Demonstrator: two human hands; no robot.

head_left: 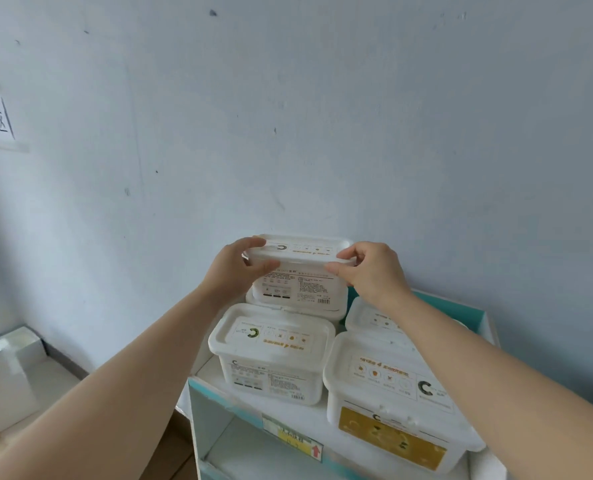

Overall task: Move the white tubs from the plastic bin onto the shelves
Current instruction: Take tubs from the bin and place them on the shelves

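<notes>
Forearms (pixel 122 372) are reaching out, left hand (pixel 234 268) and right hand (pixel 371 271) pinching the white tub (pixel 298 284) by its rim, seemingly to seat it level on a lower tub (pixel 309 310).

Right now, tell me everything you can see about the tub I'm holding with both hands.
The tub is white plastic, rectangular with rounded corners, lid on, with a dark C logo label. Small print covers its front. The left hand and right hand grip its lid ends, holding it level above another tub at the back; contact unclear.
</notes>
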